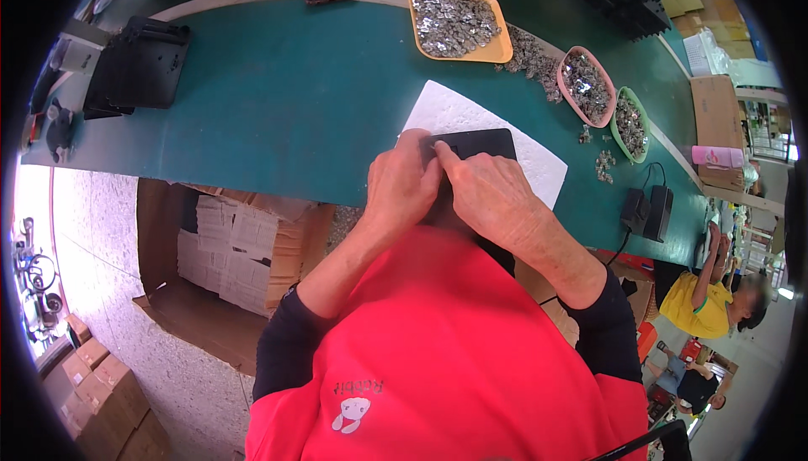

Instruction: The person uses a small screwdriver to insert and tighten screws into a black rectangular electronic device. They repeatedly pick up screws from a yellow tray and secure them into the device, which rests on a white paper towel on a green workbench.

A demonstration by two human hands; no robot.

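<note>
I see a long green work table (278, 99), the biggest thing here; everything else I place off the flat black rectangular plastic panel (480, 143) near its front edge. Under that panel lies a white foam sheet (454, 112), sticking out behind and to the right of it. Below the table, left of the panel, an open brown cardboard box of white packets (240, 251). Far left of the panel, a stack of black trays (143, 61). Behind the panel, an orange plastic tray of small silvery metal parts (497, 49); right of the panel, a pink oval bowl (608, 99) and a green oval bowl (644, 124) of the same parts, with loose ones between. Further right, a small black adapter with cable (648, 209).

Left hand (404, 183) rests on the panel's left end, fingers curled together, pressing at its near-left corner. Right hand (492, 192) covers the near edge, index finger pointing toward the same corner, fingers together; whether either pinches a small part I cannot tell, too hidden.

Key relation: the panel lies directly ahead of both hands, long axis running left-right and tilted slightly; the fingertips meet at its left end, so the left hand is nearer that working corner.
</note>
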